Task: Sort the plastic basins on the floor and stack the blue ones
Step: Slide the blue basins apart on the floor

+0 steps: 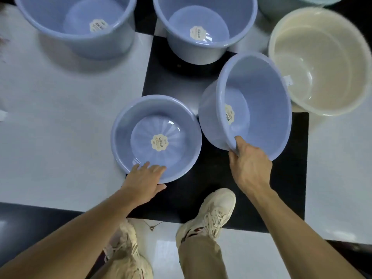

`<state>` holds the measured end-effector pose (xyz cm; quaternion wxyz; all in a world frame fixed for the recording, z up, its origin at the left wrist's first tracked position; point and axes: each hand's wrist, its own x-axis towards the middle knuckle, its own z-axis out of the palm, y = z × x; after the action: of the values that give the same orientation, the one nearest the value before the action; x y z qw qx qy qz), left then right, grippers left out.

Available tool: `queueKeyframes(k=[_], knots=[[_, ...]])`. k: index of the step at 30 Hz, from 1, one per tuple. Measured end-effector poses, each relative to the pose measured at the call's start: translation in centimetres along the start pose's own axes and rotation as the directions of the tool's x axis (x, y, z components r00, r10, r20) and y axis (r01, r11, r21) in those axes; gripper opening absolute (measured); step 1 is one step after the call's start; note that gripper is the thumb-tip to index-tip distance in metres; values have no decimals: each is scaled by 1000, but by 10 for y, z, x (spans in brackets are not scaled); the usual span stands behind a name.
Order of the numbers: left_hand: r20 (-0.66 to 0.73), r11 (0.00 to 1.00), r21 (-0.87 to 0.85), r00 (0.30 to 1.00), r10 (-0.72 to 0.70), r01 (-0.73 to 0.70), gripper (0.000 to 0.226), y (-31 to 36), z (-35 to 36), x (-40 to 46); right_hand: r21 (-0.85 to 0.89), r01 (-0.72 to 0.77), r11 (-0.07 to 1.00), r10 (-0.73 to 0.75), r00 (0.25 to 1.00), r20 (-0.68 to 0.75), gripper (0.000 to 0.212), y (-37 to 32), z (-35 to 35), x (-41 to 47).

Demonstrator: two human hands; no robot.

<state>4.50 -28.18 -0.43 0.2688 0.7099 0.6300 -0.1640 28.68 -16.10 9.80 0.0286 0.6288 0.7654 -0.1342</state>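
Note:
A small blue basin with a cream sticker inside sits on the floor in the middle. My left hand grips its near rim, fingers inside and thumb outside. My right hand holds a second small blue basin by its near rim, lifted and tilted towards the left, just right of the first. Two larger blue basins stand farther away: one at the top left and one at the top centre.
A cream basin stands at the right, with a pale green one behind it at the top edge. The floor has white and black tiles. My two feet in beige shoes stand near the bottom centre.

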Motion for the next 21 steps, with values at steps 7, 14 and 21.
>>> queueKeyframes(k=[7, 14, 21], knots=[[-168, 936, -285, 951, -261, 206, 62, -53, -55, -24, -128, 174, 976, -175, 985, -3, 26, -82, -1, -28], [-93, 553, -741, 758, -646, 380, 59, -104, -61, -28, -173, 413, 894, -366, 896, 251, 35, -113, 42, -59], [-19, 314, -905, 711, -702, 286, 54, -105, -54, -17, -201, 478, 855, -332, 803, 495, 33, -120, 92, -53]])
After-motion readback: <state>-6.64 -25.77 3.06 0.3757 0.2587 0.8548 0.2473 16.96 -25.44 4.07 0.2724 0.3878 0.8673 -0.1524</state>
